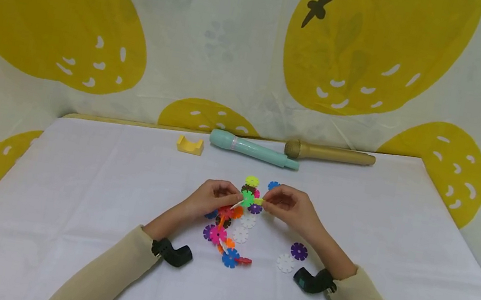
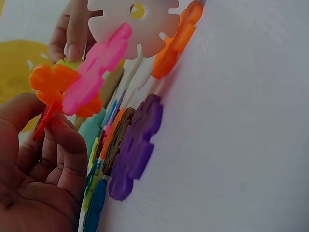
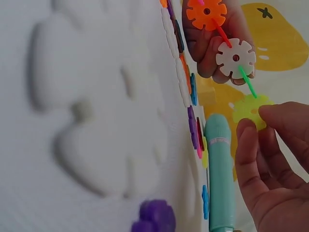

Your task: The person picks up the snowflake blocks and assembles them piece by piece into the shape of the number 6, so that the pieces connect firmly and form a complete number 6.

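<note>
A chain of slotted plastic snowflake discs hangs between the two hands over the table. My left hand (image 1: 211, 199) pinches a red disc (image 2: 46, 121) in that chain between thumb and fingers. At the chain's far end, my right hand (image 1: 293, 210) pinches a yellow disc (image 3: 253, 111). That disc is joined to a green disc (image 1: 247, 199), which links to a white disc (image 3: 236, 58). Lower down hang a pink disc (image 1: 218, 234), a blue disc (image 1: 230, 258) and a red end disc (image 1: 243, 261).
Loose discs lie beneath the chain, including white (image 1: 240, 234) and brown ones. A purple disc (image 1: 299, 251) and a white disc (image 1: 285, 263) lie near the right wrist. Behind are a teal microphone-shaped object (image 1: 250, 149), a gold one (image 1: 331, 155) and a yellow block (image 1: 190, 146).
</note>
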{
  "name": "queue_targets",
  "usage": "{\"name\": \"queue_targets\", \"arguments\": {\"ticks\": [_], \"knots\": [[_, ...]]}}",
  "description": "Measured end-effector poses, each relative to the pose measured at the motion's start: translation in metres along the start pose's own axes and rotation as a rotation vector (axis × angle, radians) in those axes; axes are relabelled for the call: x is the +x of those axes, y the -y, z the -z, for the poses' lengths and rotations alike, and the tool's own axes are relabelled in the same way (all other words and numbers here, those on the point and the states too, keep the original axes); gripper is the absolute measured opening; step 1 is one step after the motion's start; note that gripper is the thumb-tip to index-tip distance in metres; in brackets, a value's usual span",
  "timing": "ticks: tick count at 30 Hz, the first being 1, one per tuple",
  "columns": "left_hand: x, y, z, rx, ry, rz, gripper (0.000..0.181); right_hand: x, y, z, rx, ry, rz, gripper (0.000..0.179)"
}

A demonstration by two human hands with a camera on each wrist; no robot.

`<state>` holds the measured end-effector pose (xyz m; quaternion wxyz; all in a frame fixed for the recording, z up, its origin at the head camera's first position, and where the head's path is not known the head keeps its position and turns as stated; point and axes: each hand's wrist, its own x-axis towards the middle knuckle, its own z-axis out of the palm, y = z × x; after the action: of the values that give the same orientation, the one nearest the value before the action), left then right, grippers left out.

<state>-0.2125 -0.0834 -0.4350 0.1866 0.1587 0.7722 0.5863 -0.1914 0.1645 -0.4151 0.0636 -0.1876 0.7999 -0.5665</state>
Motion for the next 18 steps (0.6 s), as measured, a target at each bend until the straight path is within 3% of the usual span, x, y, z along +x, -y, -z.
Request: {"name": "queue_targets", "arguments": {"ticks": [10,18], "knots": [[-0.0018,0.0009,-0.0007,0.008,0.042,-0.045,0.023,-0.0011,0.0001,-0.0045,-0.025,-0.018,0.003,0.014],[-0.0016,-0.0001,-0.0003,0.011,0.075,-0.054,0.020,-0.0025,0.0036,-0.0050,-0.075,-0.040,0.061,0.009]]}}
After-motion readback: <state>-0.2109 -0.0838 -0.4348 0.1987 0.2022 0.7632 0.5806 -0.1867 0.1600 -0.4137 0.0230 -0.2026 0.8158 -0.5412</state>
